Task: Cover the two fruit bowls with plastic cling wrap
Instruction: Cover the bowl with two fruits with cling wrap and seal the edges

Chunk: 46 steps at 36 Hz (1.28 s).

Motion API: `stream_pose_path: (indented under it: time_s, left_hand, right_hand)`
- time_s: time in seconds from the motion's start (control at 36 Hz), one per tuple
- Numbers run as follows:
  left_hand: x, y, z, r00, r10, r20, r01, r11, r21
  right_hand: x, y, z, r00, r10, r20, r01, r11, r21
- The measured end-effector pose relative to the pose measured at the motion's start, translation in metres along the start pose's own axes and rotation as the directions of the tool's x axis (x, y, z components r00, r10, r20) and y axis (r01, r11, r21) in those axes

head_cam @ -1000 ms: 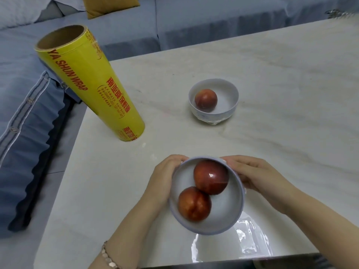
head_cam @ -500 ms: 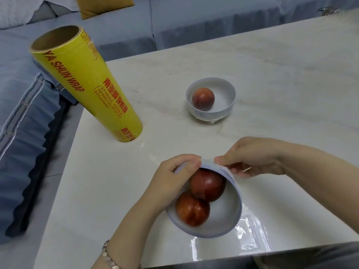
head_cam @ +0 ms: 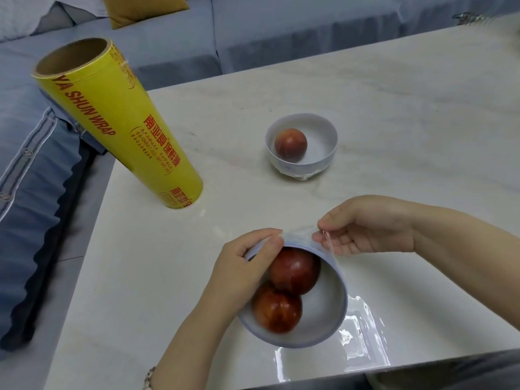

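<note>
Cling wrap (head_cam: 363, 333) is pinched at one edge by the right hand (head_cam: 365, 226). The grip of this hand is closed, with thumb and curled fingers holding the thin film just at the far rim of the near bowl (head_cam: 323, 322). From there the cling wrap goes down the right side of the bowl and lies shiny and wrinkled on the surface (head_cam: 394, 108) under it, close to the front edge.

The left hand (head_cam: 242, 266) has its grip around the left rim of the same bowl, fingers outside on the wall and the thumb over the rim, next to the upper fruit (head_cam: 295, 270). On this wrist there is a bracelet (head_cam: 149, 375).

The near bowl is white and tilted, with its opening turned toward the front edge. Inside are two red fruits touching each other; the lower fruit (head_cam: 277, 309) is nearer to the front.

Further back, about the middle of the surface, stands the far bowl (head_cam: 323, 156) upright, apart from both hands, with one red fruit (head_cam: 290, 144) in it. Some clear film is gathered at its foot.

The yellow roll (head_cam: 121, 128) of wrap with red letters stands on its end near the left edge of the surface. Behind the back edge is a blue-grey sofa (head_cam: 281, 38) with a yellow cushion (head_cam: 140, 9).
</note>
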<state>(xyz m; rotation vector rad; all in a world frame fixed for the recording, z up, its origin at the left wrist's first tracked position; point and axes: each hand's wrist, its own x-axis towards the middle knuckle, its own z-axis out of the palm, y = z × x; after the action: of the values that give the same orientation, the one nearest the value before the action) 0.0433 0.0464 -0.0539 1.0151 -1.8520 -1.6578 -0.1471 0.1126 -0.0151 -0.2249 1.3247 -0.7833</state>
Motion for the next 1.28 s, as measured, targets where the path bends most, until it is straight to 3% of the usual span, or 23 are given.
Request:
stream_pose_path:
  time_s: [0.08, 0.31, 0.61, 0.69, 0.78, 0.86, 0.97, 1.11, 1.28]
  left_hand:
    - [0.0, 0.0, 0.001, 1.0, -0.003, -0.001, 0.003, 1.0, 0.007]
    - [0.002, 0.001, 0.005, 0.999, 0.012, 0.042, -0.016, 0.997, 0.08]
    - [0.001, 0.005, 0.007, 0.997, 0.036, 0.069, -0.042, 0.994, 0.096]
    - [0.001, 0.003, 0.007, 0.998, 0.04, 0.057, -0.045, 0.994, 0.103]
    - [0.002, 0.002, 0.006, 0.999, 0.025, 0.035, -0.029, 0.995, 0.097]
    - [0.002, -0.001, 0.003, 0.999, 0.024, 0.032, -0.027, 0.995, 0.092]
    - [0.002, 0.002, 0.004, 0.999, 0.031, 0.041, -0.036, 0.993, 0.112]
    - [0.005, 0.0, 0.003, 0.999, 0.015, 0.05, -0.021, 0.991, 0.132]
    - [0.007, 0.0, 0.004, 0.998, 0.03, 0.064, -0.037, 0.993, 0.112]
  right_hand:
    - [0.007, 0.001, -0.004, 0.997, 0.055, 0.051, -0.057, 0.998, 0.039]
    - [0.013, -0.016, -0.003, 0.947, 0.319, 0.049, -0.282, 0.891, -0.356]
    - [0.016, -0.016, -0.001, 0.948, 0.317, -0.036, -0.285, 0.789, -0.544]
    - [0.014, -0.015, -0.001, 0.957, 0.289, 0.042, -0.235, 0.847, -0.477]
    - [0.016, -0.005, -0.001, 0.978, 0.183, 0.104, -0.153, 0.956, -0.25]
    - [0.018, 0.007, 0.005, 1.0, -0.027, 0.009, 0.027, 1.0, -0.014]
    - [0.018, 0.024, 0.013, 0.964, -0.238, -0.122, 0.248, 0.965, 0.08]
    - [0.02, 0.035, 0.013, 0.909, -0.328, -0.257, 0.38, 0.906, 0.187]
    - [0.018, 0.04, 0.014, 0.902, -0.418, -0.108, 0.431, 0.858, 0.278]
